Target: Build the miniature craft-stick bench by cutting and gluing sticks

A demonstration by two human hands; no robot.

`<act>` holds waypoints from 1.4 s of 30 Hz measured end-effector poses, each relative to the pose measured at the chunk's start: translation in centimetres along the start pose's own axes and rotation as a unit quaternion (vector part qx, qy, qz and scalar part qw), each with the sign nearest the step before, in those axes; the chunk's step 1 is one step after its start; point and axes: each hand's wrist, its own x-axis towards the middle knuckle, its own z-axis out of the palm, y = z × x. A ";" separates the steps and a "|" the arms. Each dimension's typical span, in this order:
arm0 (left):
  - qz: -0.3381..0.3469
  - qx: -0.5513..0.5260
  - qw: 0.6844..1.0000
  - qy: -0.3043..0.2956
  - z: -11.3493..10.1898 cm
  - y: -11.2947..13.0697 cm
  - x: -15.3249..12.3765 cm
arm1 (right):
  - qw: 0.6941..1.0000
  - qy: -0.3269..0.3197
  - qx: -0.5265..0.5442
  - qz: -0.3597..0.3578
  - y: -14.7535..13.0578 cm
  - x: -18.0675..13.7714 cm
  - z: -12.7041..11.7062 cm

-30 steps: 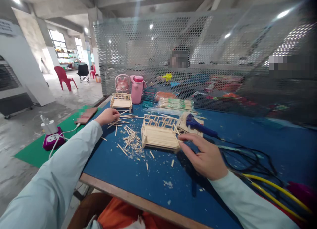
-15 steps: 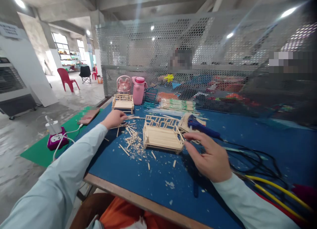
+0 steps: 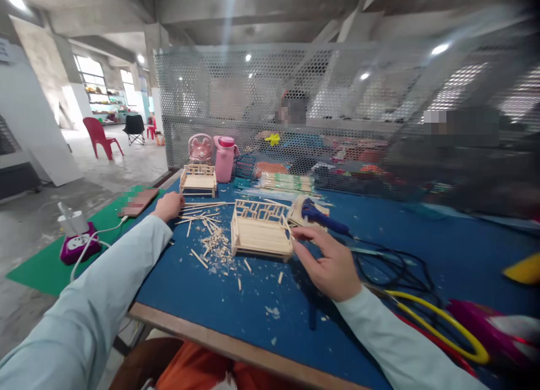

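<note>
A miniature bench of thin wooden sticks, with a latticed back, stands upright on the blue tabletop. At its right end is my right hand, thumb and forefinger apart with their tips by the bench's armrest; whether they touch it is unclear. My left hand is low at the left ends of several loose sticks, its fingers curled together. What those fingers pinch, if anything, is hidden. A second, similar bench stands just behind that hand. Cut stick pieces lie heaped between my hands.
A blue glue gun lies behind my right hand, its black cable running right. Farther back are bagged sticks and a pink bottle before a perforated metal screen. Yellow-handled pliers lie at right.
The view has swung right, so the scene sits farther left. My left hand has drawn back leftward along the loose sticks, uncovering more of them. My right hand stays by the bench.
</note>
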 end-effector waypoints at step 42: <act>0.070 -0.604 0.794 -0.008 1.4 13.4 -1.9 | 0.988 -0.137 -0.036 0.053 6.2 5.8 4.5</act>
